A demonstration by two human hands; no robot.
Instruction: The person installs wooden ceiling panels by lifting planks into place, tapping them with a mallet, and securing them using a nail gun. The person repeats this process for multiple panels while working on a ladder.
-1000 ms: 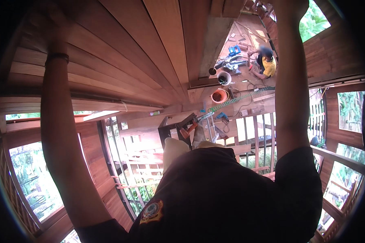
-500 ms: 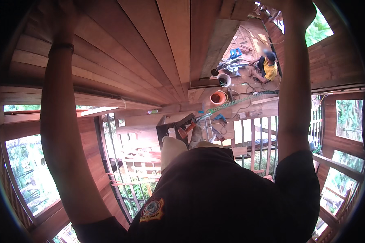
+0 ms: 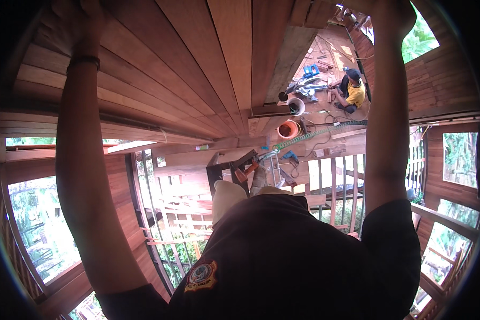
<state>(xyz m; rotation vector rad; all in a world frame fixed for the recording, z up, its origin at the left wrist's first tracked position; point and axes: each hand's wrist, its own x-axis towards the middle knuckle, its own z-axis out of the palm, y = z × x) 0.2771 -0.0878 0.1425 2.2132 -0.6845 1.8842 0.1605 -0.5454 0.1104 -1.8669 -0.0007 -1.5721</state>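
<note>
Both my arms are raised toward the upper edge. My left hand (image 3: 76, 26) lies against the reddish-brown wooden planks (image 3: 226, 48) at the upper left, its fingers spread in dim light; a dark band circles the wrist. At the upper right, my right hand (image 3: 393, 16) reaches up beside the boards, and the picture's edge cuts off its fingers. What it touches is hidden. Below me, an orange nail gun (image 3: 245, 173) rests at a dark wooden stand (image 3: 214, 175), with a coiled green air hose (image 3: 304, 136) running off to the right.
A co-worker (image 3: 352, 90) in yellow and black sits on the lower floor by a mitre saw (image 3: 306, 88). An orange bucket (image 3: 288, 129) and a white bucket (image 3: 296, 105) stand nearby. Open bars (image 3: 333, 186) and window openings (image 3: 37, 229) line the sides.
My left hand and forearm have shifted slightly right, with the fingers a little more in view. The co-worker's head and arms have moved slightly. My right arm stays nearly still.
</note>
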